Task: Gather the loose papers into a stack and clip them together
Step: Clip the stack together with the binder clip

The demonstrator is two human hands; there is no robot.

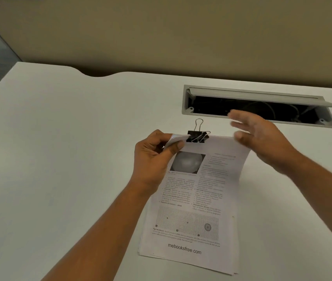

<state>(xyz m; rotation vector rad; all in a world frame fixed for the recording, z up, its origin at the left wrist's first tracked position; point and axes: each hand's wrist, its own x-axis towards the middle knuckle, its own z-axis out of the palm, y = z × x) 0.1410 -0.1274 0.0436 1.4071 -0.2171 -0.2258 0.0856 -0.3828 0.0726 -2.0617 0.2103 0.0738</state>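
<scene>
Left hand [153,159] pinches the far-left corner of the paper stack [193,199]; that edge is raised off the table [59,159]. Right hand [262,138], blurred, fingers spread, holds nothing, just right of the binder clip [197,136] seated on the stack's far edge. Near edges look fanned: confirm the clip bites every sheet. Open cable hatch [258,106] beyond.

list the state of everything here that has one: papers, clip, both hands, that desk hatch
paper stack: gathered, top end curved up, bottom edges slightly fanned
binder clip: clamped on the stack's top edge, one handle up, one folded onto the page
left hand: pinches the stack's top left corner
right hand: open, blurred, by the top right corner, holds nothing
cable hatch: lid open
</scene>
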